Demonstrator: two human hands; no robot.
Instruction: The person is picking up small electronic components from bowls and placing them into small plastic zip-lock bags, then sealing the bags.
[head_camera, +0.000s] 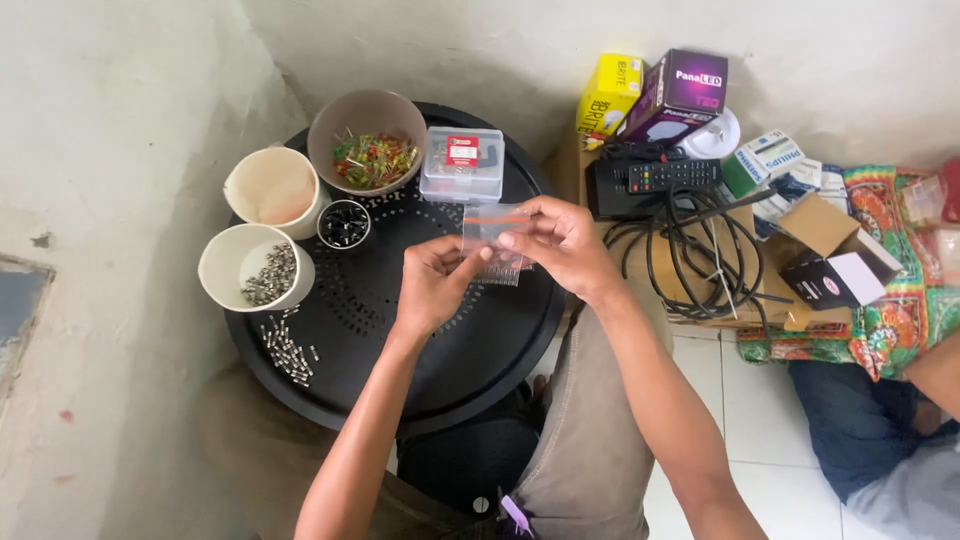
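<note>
Both my hands hold a small clear plastic zip bag (497, 230) with an orange seal strip over the round black tray (480, 350). My left hand (432, 282) pinches the bag's lower left edge. My right hand (560, 240) grips its right side and top. Small parts seem to sit inside the bag; I cannot tell which kind.
On the tray stand a bowl of coloured LEDs (368, 145), a clear plastic box (462, 163), a small black cup (344, 224), two white cups (272, 188), one holding metal parts (268, 275), and loose metal pieces (290, 350). Boxes, a remote (672, 176) and cables (700, 260) lie right. Another person sits at far right (890, 440).
</note>
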